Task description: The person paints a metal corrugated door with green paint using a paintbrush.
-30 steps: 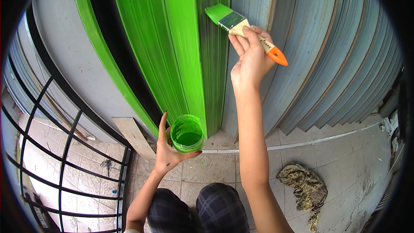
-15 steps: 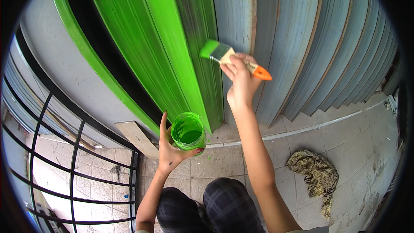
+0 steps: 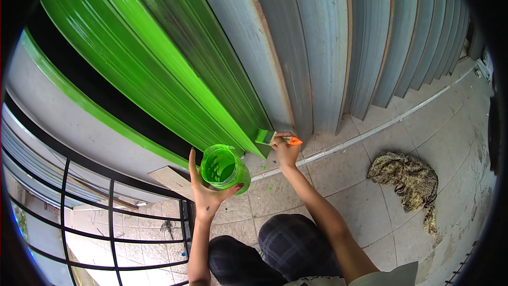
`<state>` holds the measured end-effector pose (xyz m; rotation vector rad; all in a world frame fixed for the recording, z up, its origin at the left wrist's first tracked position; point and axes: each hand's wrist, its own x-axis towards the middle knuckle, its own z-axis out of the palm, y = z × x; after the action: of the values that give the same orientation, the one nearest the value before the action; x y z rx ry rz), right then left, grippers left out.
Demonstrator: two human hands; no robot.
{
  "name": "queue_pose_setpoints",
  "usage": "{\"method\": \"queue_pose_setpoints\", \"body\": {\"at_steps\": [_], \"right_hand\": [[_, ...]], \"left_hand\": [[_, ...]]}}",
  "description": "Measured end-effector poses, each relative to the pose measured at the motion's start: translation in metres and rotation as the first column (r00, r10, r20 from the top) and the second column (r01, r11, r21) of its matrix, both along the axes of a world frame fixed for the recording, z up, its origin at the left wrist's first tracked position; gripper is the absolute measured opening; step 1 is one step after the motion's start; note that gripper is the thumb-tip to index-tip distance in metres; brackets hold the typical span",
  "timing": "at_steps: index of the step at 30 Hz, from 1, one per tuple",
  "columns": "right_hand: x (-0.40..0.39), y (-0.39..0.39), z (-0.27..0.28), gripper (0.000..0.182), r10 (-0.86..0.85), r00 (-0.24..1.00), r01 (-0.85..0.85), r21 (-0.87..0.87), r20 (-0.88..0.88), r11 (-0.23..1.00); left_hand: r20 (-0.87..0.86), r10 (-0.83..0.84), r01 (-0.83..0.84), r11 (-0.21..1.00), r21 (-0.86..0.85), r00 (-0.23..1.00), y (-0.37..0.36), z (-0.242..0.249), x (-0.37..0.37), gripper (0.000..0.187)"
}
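My left hand (image 3: 207,193) is wrapped round a clear jar (image 3: 241,176) with green paint (image 3: 227,171) inside and smeared on its walls. In my right hand (image 3: 287,153) is a paintbrush (image 3: 270,137) with an orange-tipped handle. Its green bristles touch the lower end of the folding metal door (image 3: 211,79), close to the floor. The door's left folds are bright green, and a darker, streaky green covers the fold by the brush. Further right, the folds (image 3: 328,47) are bare grey with rusty edges.
A crumpled patterned cloth (image 3: 405,180) lies on the tiled floor (image 3: 333,175) to the right. At lower left stands a black metal grille (image 3: 112,217), with a flat board (image 3: 172,180) near it. A pale floor track (image 3: 370,124) runs below the door.
My right hand has brought the brush down along the fold to near the floor. The left hand still holds the jar, which is tilted a little more. The view has turned.
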<state>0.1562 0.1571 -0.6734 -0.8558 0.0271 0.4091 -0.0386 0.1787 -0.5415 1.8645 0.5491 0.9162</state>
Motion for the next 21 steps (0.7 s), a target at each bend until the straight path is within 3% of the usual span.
{"method": "queue_pose_setpoints", "body": {"at_steps": [3, 7, 10, 13, 14, 16, 21], "right_hand": [[0.001, 0.009, 0.005, 0.008, -0.035, 0.999, 0.035, -0.028, 0.006, 0.999], [0.003, 0.013, 0.106, 0.009, -0.032, 0.992, -0.004, 0.286, 0.119, 0.958], [0.000, -0.004, 0.147, 0.008, 0.004, 0.990, -0.076, 0.504, 0.142, 0.860], [0.000, 0.006, 0.128, 0.010, -0.023, 0.974, -0.095, 0.504, 0.224, 0.858], [-0.001, 0.010, 0.107, 0.008, 0.013, 0.987, -0.097, 0.525, 0.163, 0.846], [-0.003, 0.011, 0.057, 0.007, 0.030, 0.986, -0.085, 0.336, 0.166, 0.938], [-0.008, -0.005, -0.053, 0.008, 0.001, 1.000, -0.001, 0.106, 0.002, 0.994]], "left_hand": [[-0.023, -0.005, 0.006, 0.999, 0.036, 1.000, 0.001, -0.002, 0.000, 0.124], [-0.057, 0.015, -0.012, 0.999, 0.041, 0.998, -0.004, 0.003, -0.001, 0.125], [-0.061, 0.028, -0.026, 0.999, 0.025, 0.998, -0.002, 0.001, -0.001, 0.125], [-0.065, 0.033, -0.032, 0.999, 0.022, 0.997, 0.003, -0.006, -0.005, 0.125], [-0.068, 0.032, -0.030, 0.999, 0.026, 0.997, 0.004, -0.007, -0.005, 0.125], [-0.071, 0.024, -0.022, 0.999, 0.025, 0.997, 0.002, -0.004, -0.002, 0.125], [-0.082, 0.018, -0.018, 1.000, 0.004, 0.996, 0.002, -0.005, -0.004, 0.126]]}}
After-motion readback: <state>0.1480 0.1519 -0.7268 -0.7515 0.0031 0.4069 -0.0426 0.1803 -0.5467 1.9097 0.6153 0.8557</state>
